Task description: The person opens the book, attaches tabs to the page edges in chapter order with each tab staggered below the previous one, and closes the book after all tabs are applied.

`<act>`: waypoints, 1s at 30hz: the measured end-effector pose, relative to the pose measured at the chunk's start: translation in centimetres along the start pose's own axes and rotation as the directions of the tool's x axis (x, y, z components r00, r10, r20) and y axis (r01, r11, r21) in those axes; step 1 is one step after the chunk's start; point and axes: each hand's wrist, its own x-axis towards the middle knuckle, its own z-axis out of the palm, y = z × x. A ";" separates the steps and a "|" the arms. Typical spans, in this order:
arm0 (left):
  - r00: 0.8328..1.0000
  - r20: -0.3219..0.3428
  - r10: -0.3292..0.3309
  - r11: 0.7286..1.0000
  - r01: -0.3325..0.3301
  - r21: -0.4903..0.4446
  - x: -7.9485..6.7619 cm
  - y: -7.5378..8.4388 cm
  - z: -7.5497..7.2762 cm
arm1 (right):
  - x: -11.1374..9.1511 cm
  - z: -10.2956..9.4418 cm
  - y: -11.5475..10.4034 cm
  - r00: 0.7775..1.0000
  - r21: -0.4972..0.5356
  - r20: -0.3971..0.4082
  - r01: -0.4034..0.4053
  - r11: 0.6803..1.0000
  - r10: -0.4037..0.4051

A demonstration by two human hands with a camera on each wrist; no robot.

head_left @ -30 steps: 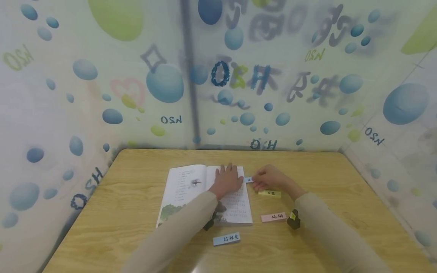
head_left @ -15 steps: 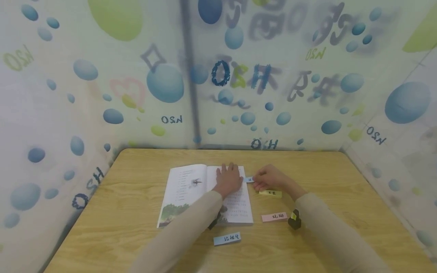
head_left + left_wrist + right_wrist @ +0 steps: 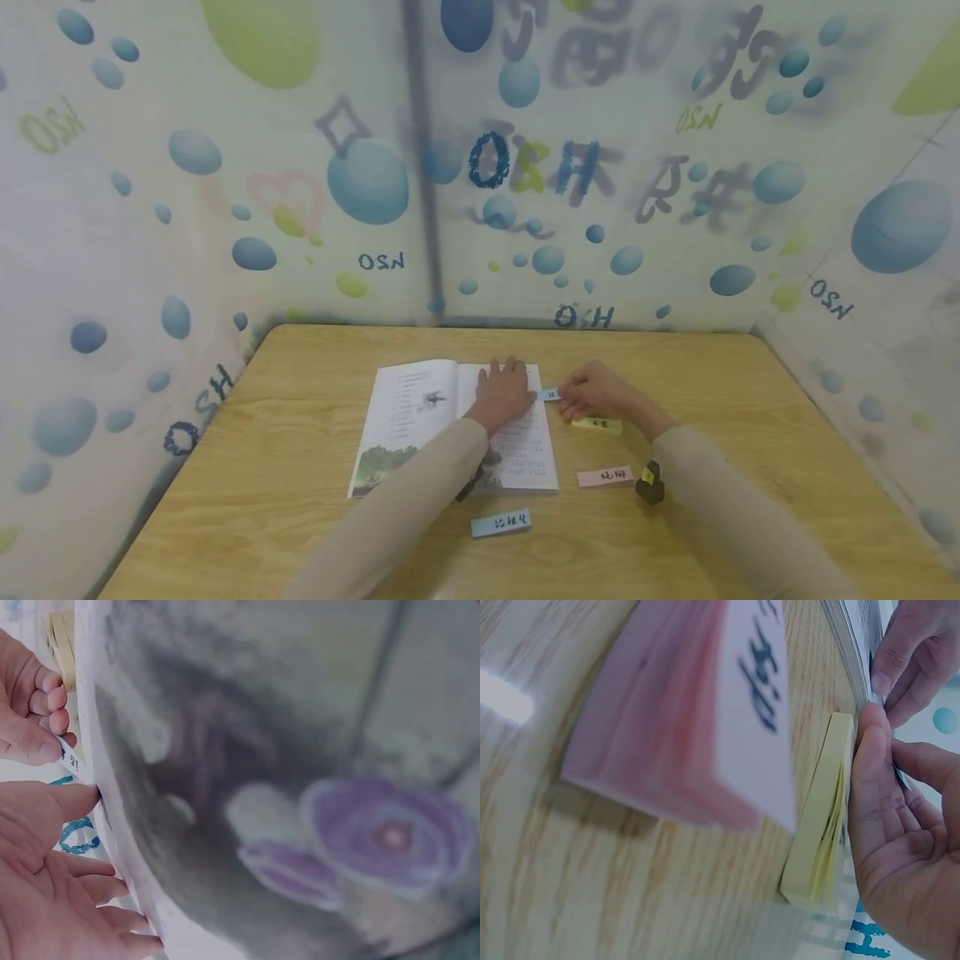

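Rectangular light wooden table (image 3: 300, 467): near edge cut off by the frame in the head view; both beige sleeves cover part of its front.

Open paper book with printed pages (image 3: 420, 417): lies flat at the table's middle. The left hand (image 3: 501, 393) and its forearm hide much of the right-hand page; print too small to read. In the left wrist view the page fills the frame as a grey blur with purple shapes; nothing legible.

Left hand: lies palm down on the right page, fingers straight and slightly spread, pressing the paper. The left wrist view shows its palm (image 3: 37, 877) and thumb at the page edge, which the head view does not.

Right hand (image 3: 596, 390): just right of the book. Thumb and forefinger pinch a small blue paper label with dark writing (image 3: 551, 393) at the page's right edge. Most of the label is hidden by the fingers in the head view; the left wrist view shows its end (image 3: 71, 759) under the thumb.

Pink sticky-note pad with dark writing (image 3: 604, 477): near the right forearm; sharp only in the right wrist view (image 3: 705, 720).

Blue sticky-note pad (image 3: 500, 522): in front of the book; seen in the head view alone.

Yellow sticky-note pad (image 3: 597, 424): just below the right hand; the right wrist view shows its stacked edge (image 3: 821, 825) touching the hand's side.
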 end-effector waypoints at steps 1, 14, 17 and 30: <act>1.000 0.004 0.000 1.000 0.000 0.001 0.0 0.0 -0.1 | 0.0 0.0 -0.1 1.000 -0.004 -0.001 -0.001 1.000 0.001; 0.994 0.074 0.082 0.996 -0.085 0.034 -2.8 -1.5 -1.5 | -0.7 -2.0 0.6 0.998 -0.075 -0.023 0.052 0.996 -0.054; 0.986 0.130 0.105 0.993 -0.111 0.046 -4.2 -2.2 -1.6 | -1.2 -2.6 0.7 0.996 -0.097 -0.048 0.069 0.993 -0.074; 0.956 0.174 0.237 0.964 -0.254 0.078 -10.1 -4.7 -1.5 | -5.2 -0.3 -0.2 0.976 -0.354 -0.074 0.164 0.921 -0.202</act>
